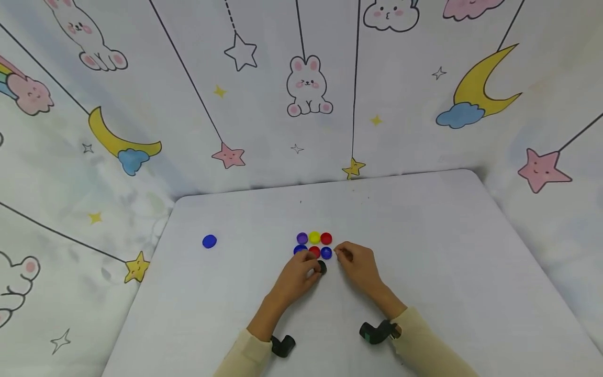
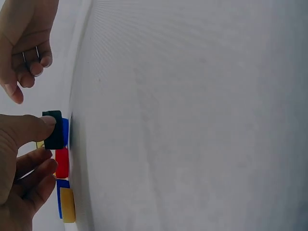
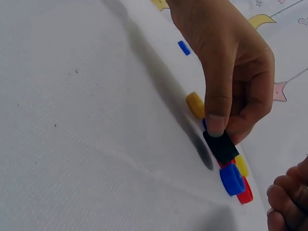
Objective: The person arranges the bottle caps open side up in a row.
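Observation:
My left hand (image 1: 293,278) pinches a black bottle cap (image 1: 323,267) between thumb and fingers, held on edge in the right wrist view. Just beyond it lie two rows of bottle caps. The far row has a purple cap (image 1: 302,238), a yellow cap (image 1: 314,237) and a red cap (image 1: 326,238). In the near row a red cap (image 1: 315,252) sits between two blue ones, partly behind my left fingers. An orange-yellow cap (image 3: 195,105), hidden in the head view, shows in both wrist views. My right hand (image 1: 360,264), fingers loosely curled and holding nothing, is beside the right-hand blue cap (image 1: 326,253).
A lone blue cap (image 1: 209,241) lies off to the left on the white table (image 1: 424,235). Behind the table and along both sides hangs a patterned cloth (image 1: 264,120). Each wrist carries a small black camera, such as the right camera (image 1: 375,332).

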Demonstrator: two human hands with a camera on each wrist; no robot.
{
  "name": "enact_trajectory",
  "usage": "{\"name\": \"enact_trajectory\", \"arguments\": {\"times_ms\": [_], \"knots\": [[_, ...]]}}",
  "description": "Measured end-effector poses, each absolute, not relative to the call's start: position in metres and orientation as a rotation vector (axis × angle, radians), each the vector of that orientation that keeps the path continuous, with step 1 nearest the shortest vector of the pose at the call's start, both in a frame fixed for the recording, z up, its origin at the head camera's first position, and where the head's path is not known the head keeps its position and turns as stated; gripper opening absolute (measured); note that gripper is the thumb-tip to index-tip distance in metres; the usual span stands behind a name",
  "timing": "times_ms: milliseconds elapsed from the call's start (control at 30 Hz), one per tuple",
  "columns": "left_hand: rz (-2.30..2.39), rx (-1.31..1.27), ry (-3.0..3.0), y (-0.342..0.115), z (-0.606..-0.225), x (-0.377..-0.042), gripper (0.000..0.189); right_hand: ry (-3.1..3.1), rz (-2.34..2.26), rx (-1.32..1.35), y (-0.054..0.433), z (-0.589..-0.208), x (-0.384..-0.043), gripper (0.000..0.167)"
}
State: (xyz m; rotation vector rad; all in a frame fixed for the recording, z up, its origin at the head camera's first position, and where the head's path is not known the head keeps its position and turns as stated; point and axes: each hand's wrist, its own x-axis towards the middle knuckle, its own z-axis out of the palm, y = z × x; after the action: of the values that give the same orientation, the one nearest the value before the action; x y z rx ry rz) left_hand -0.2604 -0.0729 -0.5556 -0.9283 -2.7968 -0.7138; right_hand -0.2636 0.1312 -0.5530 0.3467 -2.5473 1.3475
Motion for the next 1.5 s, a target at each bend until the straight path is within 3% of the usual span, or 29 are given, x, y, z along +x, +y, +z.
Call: {"name": "enact_trajectory", "arguments": {"times_ms": [367, 567, 833, 1100, 1300, 1500], "knots": [[-0.64, -0.858, -2.763, -0.068, -0.56, -0.261, 0.008, -2.537, 1.36, 0.322, 0.138, -0.55, -0.265, 0.006], [-0.738, -0.796, -2.71, -0.073, -0.565, -0.264, 0.025, -2.504, 1.365, 0.331, 0.143, -0.549, -0.27, 0.006], [-0.96, -0.487, -2.67, -0.104, -0.557, -0.275, 0.017, -2.498, 1.417, 0.349, 0.146, -0.547, -0.271, 0.007], [-0.741, -0.118, -2.706, -0.15, -0.555, -0.276, 0.021, -2.561, 1.415, 0.289, 0.147, -0.56, -0.261, 0.007], [-0.424, 0.067, -2.812, -0.184, -0.554, -0.284, 0.04, -2.548, 1.437, 0.299, 0.144, -0.56, -0.259, 0.008], [-0.451, 0.287, -3.008, -0.213, -0.558, -0.293, 0.061, -2.558, 1.451, 0.268, 0.144, -0.561, -0.261, 0.006]]}}
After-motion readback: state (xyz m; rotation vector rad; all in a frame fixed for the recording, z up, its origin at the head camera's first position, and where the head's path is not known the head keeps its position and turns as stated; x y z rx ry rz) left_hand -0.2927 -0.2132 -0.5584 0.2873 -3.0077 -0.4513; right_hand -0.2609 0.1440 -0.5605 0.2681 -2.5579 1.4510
